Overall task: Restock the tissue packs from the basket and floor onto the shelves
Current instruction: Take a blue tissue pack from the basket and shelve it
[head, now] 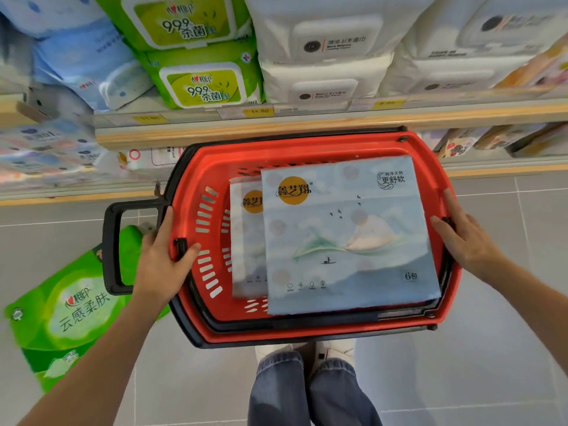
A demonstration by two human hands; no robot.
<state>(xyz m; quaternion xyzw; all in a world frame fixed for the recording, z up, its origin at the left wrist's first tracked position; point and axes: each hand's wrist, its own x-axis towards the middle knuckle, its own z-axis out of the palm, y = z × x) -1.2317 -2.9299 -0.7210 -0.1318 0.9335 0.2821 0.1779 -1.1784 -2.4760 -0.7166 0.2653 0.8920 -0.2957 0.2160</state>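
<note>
A red shopping basket (pixel 190 179) with a black rim and handle is held in front of the shelves. Inside lie two pale blue tissue packs: the top one (pixel 347 235) covers most of the lower one (pixel 246 241). My left hand (pixel 163 259) grips the basket's left rim, thumb over the inner edge. My right hand (pixel 464 238) holds the right rim, fingers pointing up along it. A green tissue pack (pixel 64 312) lies on the floor at the lower left, partly behind the handle and my left forearm.
Shelves (pixel 276 130) with a wooden edge and price tags run across the top, stocked with green, white and blue wipe packs. A lower shelf holds more packs on both sides. Grey floor tiles (pixel 507 348) spread below; my legs and shoes (pixel 307 382) stand under the basket.
</note>
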